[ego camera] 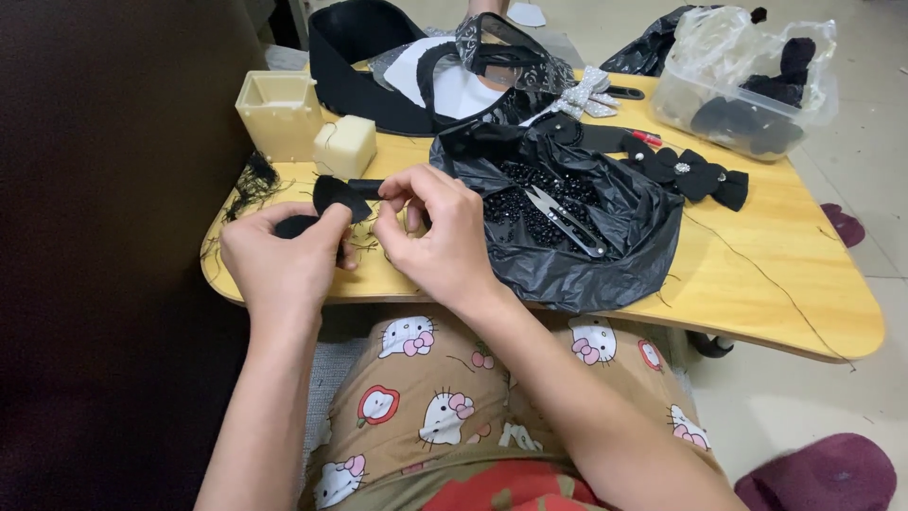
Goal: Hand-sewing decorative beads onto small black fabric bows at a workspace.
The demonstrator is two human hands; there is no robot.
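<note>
My left hand (284, 254) grips a small black fabric bow piece (333, 197) over the near left corner of the low wooden table (766, 274). My right hand (437, 232) pinches the same black piece from the right, fingertips near its top edge. Both hands are close together, almost touching. Just right of them lies an open black plastic bag (605, 255) holding black beads (515, 203), with small thread snips (566, 220) resting on the beads.
A cream plastic box (276, 112) and a cream cube (344, 145) stand at the back left. Finished black bows (695, 175) lie right of the bag. A clear plastic tub (747, 80) of black pieces sits at back right. Black fabric loops (378, 57) lie behind.
</note>
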